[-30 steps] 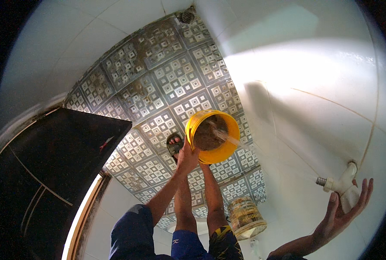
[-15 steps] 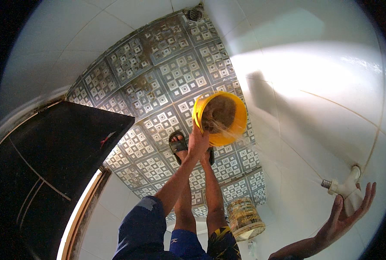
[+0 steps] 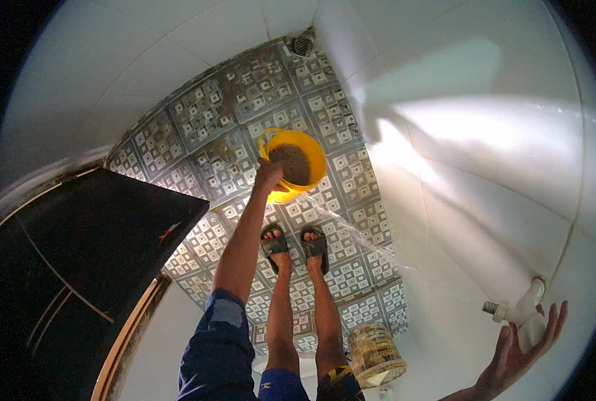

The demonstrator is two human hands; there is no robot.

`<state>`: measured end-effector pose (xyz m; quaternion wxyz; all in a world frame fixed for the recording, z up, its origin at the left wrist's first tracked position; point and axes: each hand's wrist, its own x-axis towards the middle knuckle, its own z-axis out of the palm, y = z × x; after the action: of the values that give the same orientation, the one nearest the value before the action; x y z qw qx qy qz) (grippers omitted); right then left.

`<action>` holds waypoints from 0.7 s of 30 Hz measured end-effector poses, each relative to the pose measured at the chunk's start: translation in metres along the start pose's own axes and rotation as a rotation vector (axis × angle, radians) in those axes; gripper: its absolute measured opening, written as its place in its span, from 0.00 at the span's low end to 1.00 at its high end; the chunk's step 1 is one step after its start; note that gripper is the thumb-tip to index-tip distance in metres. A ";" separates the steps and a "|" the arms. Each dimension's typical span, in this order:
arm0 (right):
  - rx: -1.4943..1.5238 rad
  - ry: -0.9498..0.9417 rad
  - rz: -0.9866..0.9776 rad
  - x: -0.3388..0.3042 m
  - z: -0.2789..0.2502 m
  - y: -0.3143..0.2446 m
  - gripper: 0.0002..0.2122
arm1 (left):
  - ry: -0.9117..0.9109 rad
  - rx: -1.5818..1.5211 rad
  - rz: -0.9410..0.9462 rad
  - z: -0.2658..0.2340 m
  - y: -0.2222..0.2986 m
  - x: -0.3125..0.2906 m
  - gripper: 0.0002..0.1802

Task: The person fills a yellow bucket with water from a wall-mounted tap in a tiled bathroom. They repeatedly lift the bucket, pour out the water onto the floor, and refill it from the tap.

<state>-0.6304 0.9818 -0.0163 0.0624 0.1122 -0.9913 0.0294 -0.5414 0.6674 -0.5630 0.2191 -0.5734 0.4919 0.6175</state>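
Observation:
My left hand (image 3: 269, 177) is closed on the near left side of a yellow bucket (image 3: 316, 150), held above the floor forward of my feet. Brownish, murky contents show inside it, and its thin handle loops up at the left. On the right, my right hand (image 3: 522, 351) is at a pale wall tap (image 3: 528, 304), its fingers stretched out and the tap's body between thumb and fingers. A thin jet of water (image 3: 354, 226) crosses the floor tiles and ends visually just below the bucket's rim; whether it touches the bucket, I cannot tell.
A dirt-marked, worn bucket (image 3: 376, 353) stands behind my right leg. To the left, a dark door (image 3: 90, 247) juts into the room. A round drain (image 3: 302, 45) lies in the far corner of the stained, patterned tile floor (image 3: 274, 100). White tiled walls rise around it.
My left hand has carried the yellow bucket left and forward, away from the water jet that was entering its mouth. My right hand stays at the tap.

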 end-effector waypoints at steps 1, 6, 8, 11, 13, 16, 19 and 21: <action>-0.012 0.016 0.000 0.003 -0.003 -0.004 0.30 | 0.039 0.008 0.003 0.015 0.022 -0.007 0.51; -0.065 -0.004 -0.062 0.015 -0.009 -0.017 0.29 | 0.064 -0.177 0.085 -0.014 0.065 0.040 0.59; -0.060 0.014 0.011 0.014 -0.012 -0.019 0.29 | 0.104 -0.338 0.106 0.022 0.090 0.041 0.49; 0.081 0.019 0.015 0.016 -0.005 -0.023 0.29 | 0.245 0.587 0.607 -0.047 0.089 0.101 0.35; 0.100 -0.006 0.012 0.018 0.001 -0.019 0.29 | 0.236 1.090 0.729 -0.085 0.089 0.113 0.34; -0.069 -0.035 0.056 0.018 -0.007 -0.027 0.29 | 0.236 0.876 0.492 -0.015 0.109 0.069 0.37; -0.110 -0.006 0.099 0.020 -0.016 -0.032 0.29 | 0.484 0.760 0.334 0.033 0.124 -0.013 0.37; -0.088 -0.024 0.093 0.020 -0.012 -0.030 0.29 | 0.715 0.992 0.489 0.018 0.105 -0.021 0.37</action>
<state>-0.6414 0.9486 -0.0008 0.0540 0.0637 -0.9964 -0.0127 -0.6326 0.6447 -0.5088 0.1336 -0.4460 0.8767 0.1210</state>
